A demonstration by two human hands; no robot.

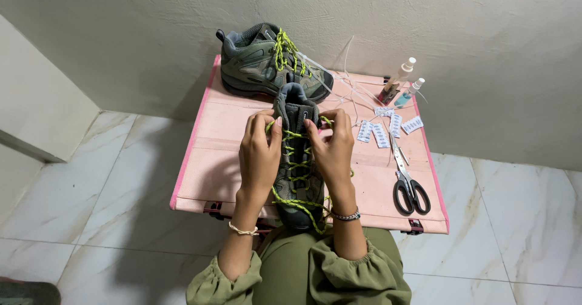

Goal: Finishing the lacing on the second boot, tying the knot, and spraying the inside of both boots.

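Observation:
A grey-green hiking shoe (295, 178) with yellow-green laces (293, 203) lies lengthwise on the pink table (209, 153), toe toward me. My left hand (259, 153) grips the shoe's left side near the tongue and pinches a lace. On the other side, my right hand (331, 150) pinches the lace by the top eyelets. A second matching shoe (267, 62) stands sideways at the table's far edge, laced with the same yellow-green cord.
Black-handled scissors (407, 184) lie at the table's right. Several small white packets (382, 129) and two small spray bottles (401, 82) sit at the far right corner. Thin white cords (345, 78) trail behind the shoes. A grey wall stands behind; tiled floor surrounds the table.

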